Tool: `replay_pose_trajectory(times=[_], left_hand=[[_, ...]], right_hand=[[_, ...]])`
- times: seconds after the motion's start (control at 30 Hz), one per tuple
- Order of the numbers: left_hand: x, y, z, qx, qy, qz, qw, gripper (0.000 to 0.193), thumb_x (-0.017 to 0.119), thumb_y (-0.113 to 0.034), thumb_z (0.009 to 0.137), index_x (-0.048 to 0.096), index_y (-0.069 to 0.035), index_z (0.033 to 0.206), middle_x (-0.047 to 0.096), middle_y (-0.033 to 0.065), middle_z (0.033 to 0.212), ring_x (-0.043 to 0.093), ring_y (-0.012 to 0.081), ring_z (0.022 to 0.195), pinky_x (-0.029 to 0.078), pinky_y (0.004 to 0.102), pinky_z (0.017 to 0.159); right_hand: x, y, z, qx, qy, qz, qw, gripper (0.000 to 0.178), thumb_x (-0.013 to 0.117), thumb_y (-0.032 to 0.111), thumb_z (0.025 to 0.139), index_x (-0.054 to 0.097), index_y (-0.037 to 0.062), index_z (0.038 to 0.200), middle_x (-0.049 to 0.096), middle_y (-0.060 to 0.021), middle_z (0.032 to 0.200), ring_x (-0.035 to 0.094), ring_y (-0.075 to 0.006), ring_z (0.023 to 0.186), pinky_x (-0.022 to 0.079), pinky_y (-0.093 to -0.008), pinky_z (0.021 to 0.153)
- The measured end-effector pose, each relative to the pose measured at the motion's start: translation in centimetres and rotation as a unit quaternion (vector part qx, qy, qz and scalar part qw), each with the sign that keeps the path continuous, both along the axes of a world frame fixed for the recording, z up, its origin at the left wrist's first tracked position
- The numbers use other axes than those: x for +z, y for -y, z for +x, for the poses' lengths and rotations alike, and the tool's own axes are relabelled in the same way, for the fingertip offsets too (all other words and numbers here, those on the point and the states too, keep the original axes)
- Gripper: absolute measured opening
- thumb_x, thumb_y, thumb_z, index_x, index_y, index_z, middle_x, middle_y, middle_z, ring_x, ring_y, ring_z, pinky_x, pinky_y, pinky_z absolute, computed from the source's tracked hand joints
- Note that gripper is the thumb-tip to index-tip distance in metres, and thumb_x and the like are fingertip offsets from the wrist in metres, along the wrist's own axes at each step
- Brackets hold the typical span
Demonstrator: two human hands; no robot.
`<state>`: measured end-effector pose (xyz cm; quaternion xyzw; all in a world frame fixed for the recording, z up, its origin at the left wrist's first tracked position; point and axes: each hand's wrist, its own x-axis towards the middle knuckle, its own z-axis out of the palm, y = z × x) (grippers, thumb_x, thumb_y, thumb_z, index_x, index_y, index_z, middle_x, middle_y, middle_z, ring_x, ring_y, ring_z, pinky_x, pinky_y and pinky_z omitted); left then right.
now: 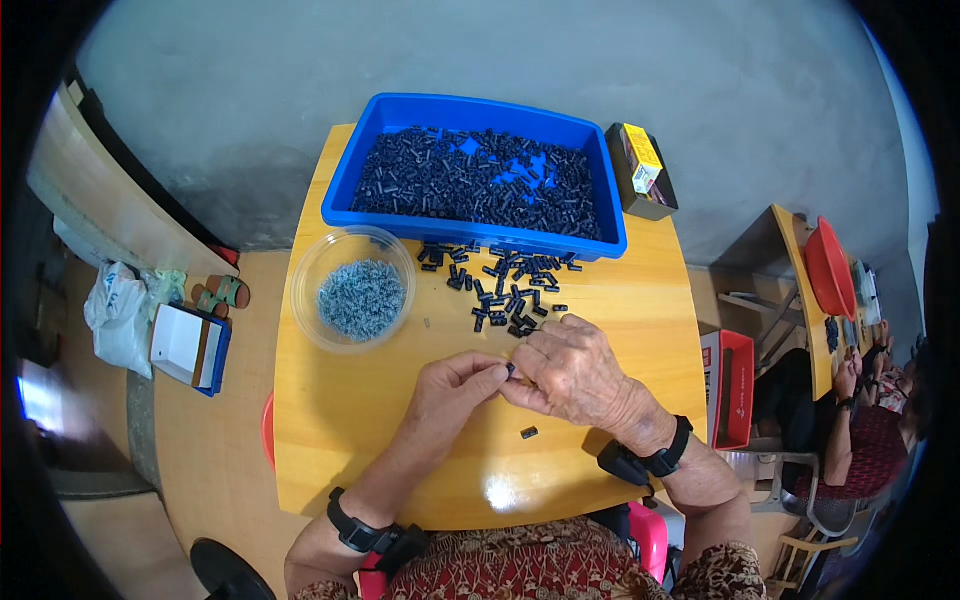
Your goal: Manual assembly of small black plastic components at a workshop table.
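Observation:
My left hand [455, 392] pinches a small black plastic part [511, 369] between thumb and fingertips, above the middle of the table. Against it, my right hand [577, 372] is closed with curled fingers; whatever its fingertips grip is too small and hidden to make out. Just beyond my hands lies a loose pile of short black plastic parts [520, 290]. One more black part [529, 433] rests by itself nearer to me. A clear round bowl [300, 305] at the left holds many tiny blue-grey metal pieces [362, 300].
A large blue tray [475, 236] of black parts takes up the table's far side. Beside it stands a dark box [650, 209] with a yellow carton [641, 150]. At right, another person [860, 450] sits at a table with a red basin [831, 268]. Green slippers [232, 291] lie on the floor.

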<state>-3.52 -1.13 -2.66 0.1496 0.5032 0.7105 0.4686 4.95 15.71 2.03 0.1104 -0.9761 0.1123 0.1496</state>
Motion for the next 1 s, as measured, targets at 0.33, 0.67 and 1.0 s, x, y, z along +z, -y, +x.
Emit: replay_pose_trajectory(times=[0.33, 0.67, 1.0], left_hand=[[0.9, 0.1, -0.2, 0.014, 0.060, -0.015, 0.998, 0.019, 0.061, -0.014, 0.095, 0.065, -0.001, 0.108, 0.069, 0.0079, 0.098, 0.064, 0.0124, 0.091, 0.049, 0.0249, 0.084], [1.8, 0.0, 0.2, 0.044, 0.089, -0.034, 0.994, 0.019, 0.061, -0.014, 0.095, 0.064, -0.002, 0.110, 0.069, 0.0071, 0.089, 0.065, 0.0131, 0.080, 0.052, 0.0230, 0.075], [2.3, -0.2, 0.8, 0.028, 0.105, -0.019, 0.994, 0.017, 0.061, -0.013, 0.095, 0.065, -0.003, 0.108, 0.070, 0.0054, 0.091, 0.066, 0.0121, 0.084, 0.051, 0.0222, 0.077]], right_hand=[[3.4, 0.7, 2.3, -0.083, 0.038, -0.352, 0.932, 0.027, 0.069, 0.027, 0.086, 0.066, 0.0023, 0.096, 0.066, -0.0082, 0.080, 0.064, -0.0208, 0.078, 0.050, -0.0333, 0.070], [9.8, 2.8, 6.2, 0.129, -0.009, -0.713, 0.689, 0.033, 0.054, 0.028, 0.097, 0.068, -0.0015, 0.103, 0.070, -0.0120, 0.091, 0.068, -0.0234, 0.083, 0.055, -0.0338, 0.078], [10.3, 1.1, 8.8, 0.065, 0.035, -0.660, 0.748, 0.027, 0.061, 0.020, 0.093, 0.067, -0.0020, 0.107, 0.070, -0.0118, 0.095, 0.068, -0.0218, 0.086, 0.054, -0.0325, 0.079]])
